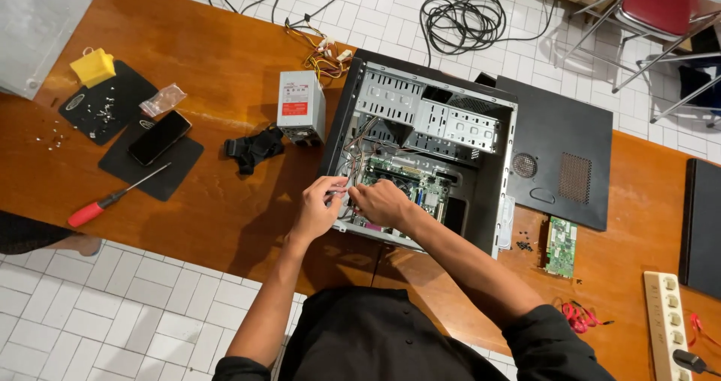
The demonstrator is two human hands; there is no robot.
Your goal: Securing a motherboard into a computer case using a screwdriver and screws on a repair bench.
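We are working inside the open computer case (pixel 420 152), which lies on its side at the centre of the frame on the orange wooden surface (pixel 225 223). Both hands meet at the lower left corner of the case, over the green motherboard (pixel 405 182) and the thin wire bundle (pixel 351 172) that runs down the case's left wall.

To do this well, we judge it best to steady the small connector with one hand and work it with the other, pulling by the plug body and not the wires, straight and without twisting, so the pins beneath stay unbent.

Our left hand (pixel 319 207) comes in from the lower left, wrist bent back, its fingers pinched on something small and pale at the case edge; what exactly it is we cannot tell. Our right hand (pixel 381 201) reaches across from the lower right, forearm angled up-left, knuckles up, fingers curled down into the case and nearly touching the left; whether they grip anything is hidden.

A grey power supply (pixel 300 107) sits just left of the case, a red-handled screwdriver (pixel 113 198) far left.
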